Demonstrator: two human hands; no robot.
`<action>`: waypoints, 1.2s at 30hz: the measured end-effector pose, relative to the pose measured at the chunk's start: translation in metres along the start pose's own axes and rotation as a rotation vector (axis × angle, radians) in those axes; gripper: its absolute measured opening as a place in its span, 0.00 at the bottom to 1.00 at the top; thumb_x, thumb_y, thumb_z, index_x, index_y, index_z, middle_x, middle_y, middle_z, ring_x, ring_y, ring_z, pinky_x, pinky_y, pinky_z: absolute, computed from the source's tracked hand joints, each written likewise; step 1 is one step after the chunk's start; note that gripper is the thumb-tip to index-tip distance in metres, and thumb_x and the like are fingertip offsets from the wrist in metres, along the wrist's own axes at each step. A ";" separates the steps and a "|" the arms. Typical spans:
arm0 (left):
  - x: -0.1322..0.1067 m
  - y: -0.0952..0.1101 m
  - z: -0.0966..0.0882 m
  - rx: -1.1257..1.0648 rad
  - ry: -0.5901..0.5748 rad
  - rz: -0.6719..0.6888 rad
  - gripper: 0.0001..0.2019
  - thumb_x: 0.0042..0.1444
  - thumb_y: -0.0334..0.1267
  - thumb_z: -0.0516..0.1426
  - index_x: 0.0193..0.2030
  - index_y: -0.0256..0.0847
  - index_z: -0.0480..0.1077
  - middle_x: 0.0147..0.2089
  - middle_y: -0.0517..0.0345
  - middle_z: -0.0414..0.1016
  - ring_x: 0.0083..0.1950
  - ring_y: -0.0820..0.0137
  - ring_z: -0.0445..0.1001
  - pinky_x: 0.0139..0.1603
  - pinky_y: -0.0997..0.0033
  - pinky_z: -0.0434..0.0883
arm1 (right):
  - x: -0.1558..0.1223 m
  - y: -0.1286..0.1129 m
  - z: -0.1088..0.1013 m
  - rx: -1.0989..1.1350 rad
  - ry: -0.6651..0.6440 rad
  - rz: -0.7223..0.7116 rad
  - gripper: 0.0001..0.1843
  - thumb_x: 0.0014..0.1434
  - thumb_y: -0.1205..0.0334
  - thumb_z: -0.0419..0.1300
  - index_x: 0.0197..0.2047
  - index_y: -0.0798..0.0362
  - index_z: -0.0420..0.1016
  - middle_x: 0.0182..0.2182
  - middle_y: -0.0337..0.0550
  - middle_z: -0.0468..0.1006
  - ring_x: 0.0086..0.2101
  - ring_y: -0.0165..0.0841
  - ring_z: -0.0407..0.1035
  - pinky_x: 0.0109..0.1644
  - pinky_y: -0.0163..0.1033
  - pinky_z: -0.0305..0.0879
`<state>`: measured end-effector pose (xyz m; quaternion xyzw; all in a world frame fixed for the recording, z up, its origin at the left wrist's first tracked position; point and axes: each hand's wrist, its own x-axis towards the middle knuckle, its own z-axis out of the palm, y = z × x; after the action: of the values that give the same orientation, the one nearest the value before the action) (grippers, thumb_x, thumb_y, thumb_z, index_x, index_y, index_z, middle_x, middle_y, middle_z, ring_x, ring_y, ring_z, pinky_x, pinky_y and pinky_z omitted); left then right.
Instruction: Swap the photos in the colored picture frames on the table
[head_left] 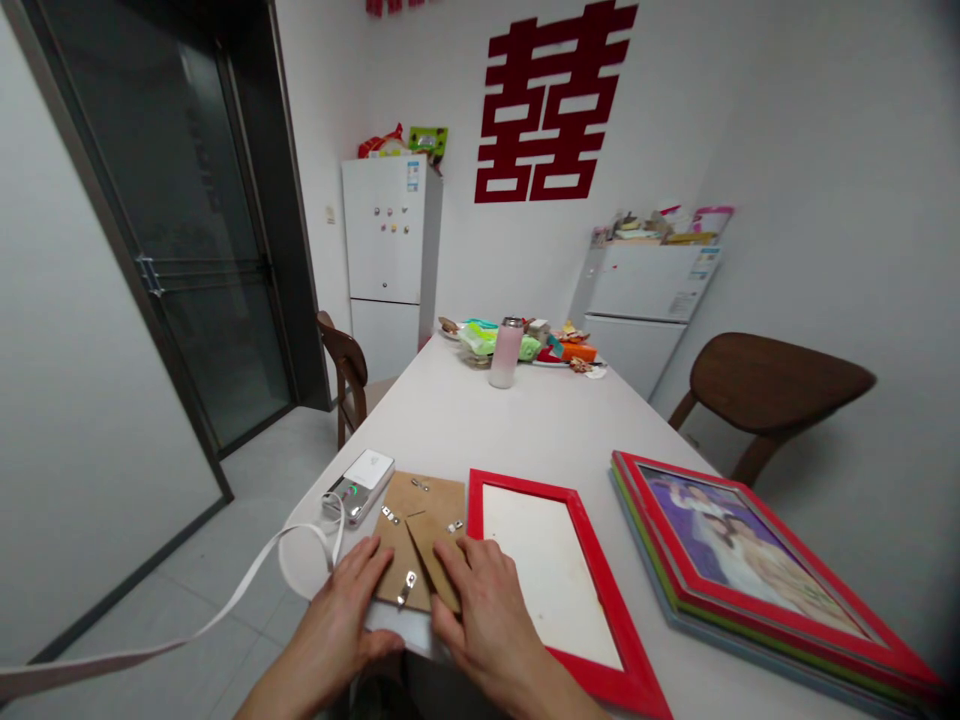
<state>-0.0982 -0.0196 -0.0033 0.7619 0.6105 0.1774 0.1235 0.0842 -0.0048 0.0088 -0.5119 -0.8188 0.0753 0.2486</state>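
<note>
A brown cardboard frame backing (417, 500) with small metal clips and a fold-out stand lies at the table's near edge. My left hand (346, 602) rests flat on its lower left corner, fingers stretched out. My right hand (487, 612) lies flat over its right side and stand flap, fingers apart, touching the left edge of an empty red picture frame (594, 570). Neither hand grips anything.
A stack of coloured frames (757, 570) with a photo on top lies at the right. A white device (358, 484) with a white strap sits at the left. A pink bottle (506, 352) and snacks stand at the far end. Wooden chairs (765, 385) flank the white table (525, 430).
</note>
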 end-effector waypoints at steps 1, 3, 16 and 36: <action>0.001 -0.003 0.000 -0.014 0.060 0.034 0.30 0.39 0.32 0.60 0.53 0.34 0.59 0.58 0.42 0.56 0.58 0.61 0.56 0.55 0.61 0.57 | -0.001 0.003 0.000 0.037 0.020 -0.015 0.24 0.46 0.64 0.53 0.49 0.52 0.63 0.43 0.49 0.65 0.42 0.40 0.58 0.45 0.46 0.56; 0.004 -0.007 -0.002 -0.027 0.195 0.137 0.26 0.42 0.32 0.58 0.51 0.36 0.60 0.56 0.43 0.59 0.55 0.61 0.60 0.53 0.61 0.61 | -0.003 0.008 -0.004 0.117 0.052 -0.045 0.23 0.47 0.65 0.52 0.49 0.53 0.63 0.44 0.50 0.64 0.44 0.39 0.57 0.46 0.46 0.56; 0.019 0.066 0.019 -0.112 0.275 0.414 0.26 0.42 0.33 0.60 0.51 0.35 0.59 0.53 0.40 0.63 0.53 0.61 0.63 0.50 0.61 0.66 | -0.039 0.063 -0.086 0.153 -0.096 0.086 0.20 0.49 0.59 0.50 0.47 0.51 0.66 0.46 0.49 0.64 0.47 0.39 0.58 0.50 0.49 0.57; 0.029 0.099 0.037 -0.095 -0.112 0.365 0.25 0.47 0.45 0.55 0.50 0.32 0.61 0.56 0.42 0.60 0.58 0.56 0.55 0.56 0.47 0.51 | -0.046 0.113 -0.066 -0.063 -0.080 0.061 0.20 0.53 0.56 0.49 0.47 0.52 0.67 0.45 0.50 0.67 0.45 0.38 0.60 0.49 0.46 0.56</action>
<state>0.0113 -0.0123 0.0065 0.8619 0.4455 0.1828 0.1589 0.2226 -0.0008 0.0078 -0.5408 -0.8141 0.0775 0.1971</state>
